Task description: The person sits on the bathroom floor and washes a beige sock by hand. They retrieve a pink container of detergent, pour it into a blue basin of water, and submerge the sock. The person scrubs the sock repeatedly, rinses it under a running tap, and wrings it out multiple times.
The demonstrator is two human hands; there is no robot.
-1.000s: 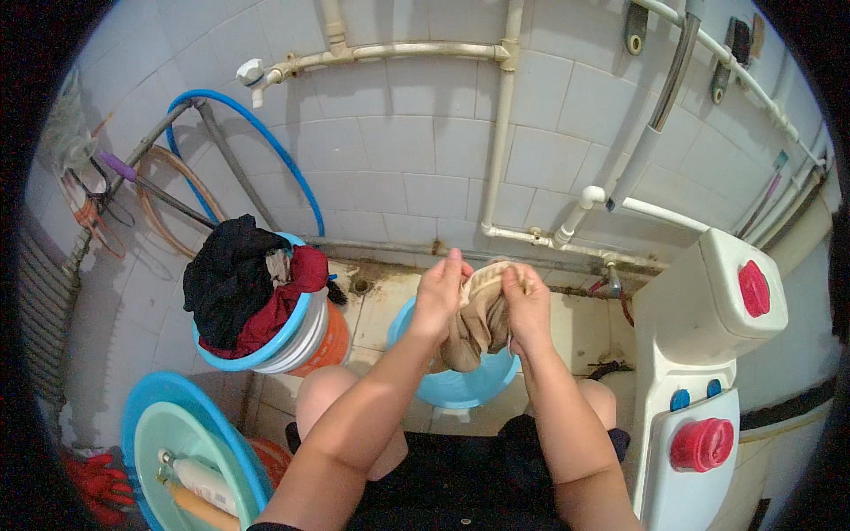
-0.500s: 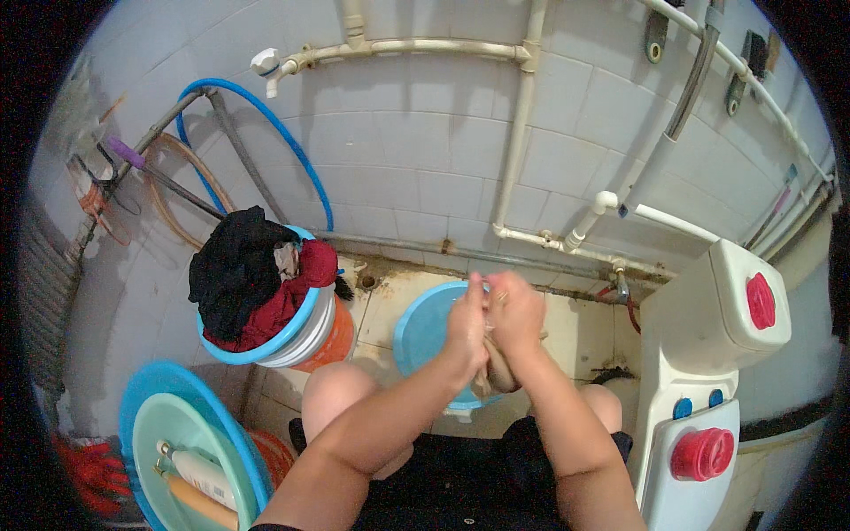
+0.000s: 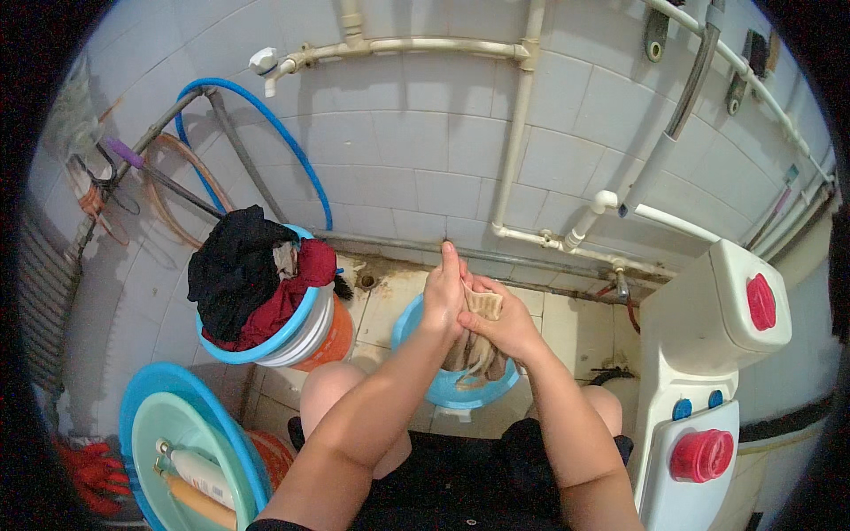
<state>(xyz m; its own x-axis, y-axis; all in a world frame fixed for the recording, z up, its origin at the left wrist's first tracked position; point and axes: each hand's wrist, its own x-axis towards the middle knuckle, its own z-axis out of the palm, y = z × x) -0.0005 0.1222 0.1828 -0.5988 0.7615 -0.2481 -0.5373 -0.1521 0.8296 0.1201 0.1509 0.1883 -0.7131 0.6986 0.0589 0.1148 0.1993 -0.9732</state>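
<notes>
Both hands are pressed together over a light-blue basin (image 3: 485, 390) on the floor between my knees. A wet beige cloth (image 3: 483, 305) with a ribbed edge, perhaps a sock, is gripped between them, its lower part hanging down into the basin. My left hand (image 3: 443, 292) lies along the cloth's left side with the thumb pointing up; its other fingers are mostly hidden. My right hand (image 3: 506, 323) is closed around the cloth from the right, thumb across its front.
At left stands a bucket (image 3: 323, 336) under a blue basin heaped with black and dark-red clothes (image 3: 243, 274). Nearer, stacked basins (image 3: 164, 376) hold a white bottle (image 3: 204, 473). A cream plastic unit with red knobs (image 3: 702, 454) stands at right. Pipes (image 3: 425, 46) run along the tiled wall.
My hands have shifted and turned against each other, the left slightly leftward and up, the right a little lower. The cloth's ribbed edge now shows between them.
</notes>
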